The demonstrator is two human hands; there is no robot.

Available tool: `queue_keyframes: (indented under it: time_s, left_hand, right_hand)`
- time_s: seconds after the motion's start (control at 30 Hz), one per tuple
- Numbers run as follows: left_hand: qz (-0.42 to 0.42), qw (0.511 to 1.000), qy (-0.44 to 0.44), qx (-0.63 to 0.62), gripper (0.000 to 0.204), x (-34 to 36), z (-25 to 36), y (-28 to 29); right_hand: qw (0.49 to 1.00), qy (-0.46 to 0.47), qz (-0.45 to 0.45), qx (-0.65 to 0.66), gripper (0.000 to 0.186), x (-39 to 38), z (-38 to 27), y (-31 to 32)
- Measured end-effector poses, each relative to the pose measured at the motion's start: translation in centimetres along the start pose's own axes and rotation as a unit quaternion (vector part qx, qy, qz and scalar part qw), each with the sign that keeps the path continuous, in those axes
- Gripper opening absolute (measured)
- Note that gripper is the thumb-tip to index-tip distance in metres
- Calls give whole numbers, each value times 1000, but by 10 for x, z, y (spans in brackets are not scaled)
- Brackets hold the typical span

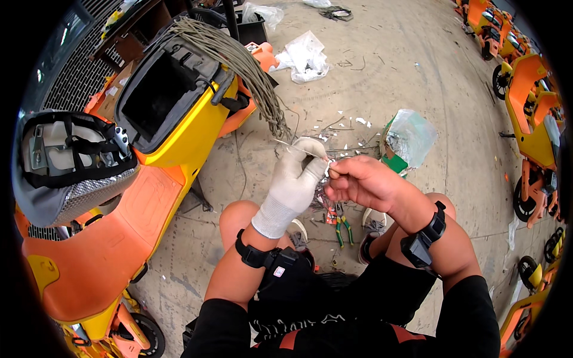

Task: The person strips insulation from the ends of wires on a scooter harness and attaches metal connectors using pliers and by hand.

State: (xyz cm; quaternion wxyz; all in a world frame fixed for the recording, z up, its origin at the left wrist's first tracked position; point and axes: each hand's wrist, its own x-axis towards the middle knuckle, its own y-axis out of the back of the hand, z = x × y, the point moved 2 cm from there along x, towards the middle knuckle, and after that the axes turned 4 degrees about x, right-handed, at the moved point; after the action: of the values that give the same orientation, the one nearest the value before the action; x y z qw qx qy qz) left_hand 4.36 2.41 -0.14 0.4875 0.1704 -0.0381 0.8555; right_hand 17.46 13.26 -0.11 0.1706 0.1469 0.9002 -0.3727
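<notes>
My left hand (292, 182), in a pale knitted glove, is closed on a thin light-coloured cable (289, 145). Its end runs across toward my bare right hand (373, 182), whose thumb and forefinger pinch it close to the glove's fingertips. What exactly lies between the right fingers is too small to make out. Beyond the left hand hangs a thick bundle of grey-brown cables (239, 59), draped over a yellow scooter. Below the hands, green-handled pliers (343, 228) lie on the floor between my shoes.
The yellow and orange scooter (194, 134) stands at the left with an open storage box. An upturned grey seat (65, 185) rests on it. A green box with clear plastic (412, 137) sits right, near scattered scraps. White plastic bags (304, 56) lie farther off. Scooters (528, 113) line the right.
</notes>
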Motion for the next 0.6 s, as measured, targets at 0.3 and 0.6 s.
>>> queue_keyframes:
  time_s: [0.3, 0.6]
  left_hand:
    - [39, 960, 272, -54, 19, 1, -13, 0]
    - [3, 950, 287, -122, 17, -2, -23, -2]
  right_hand:
    - [517, 447, 230, -693, 29, -15, -14, -14]
    - [477, 475, 223, -705, 13, -5, -5, -10]
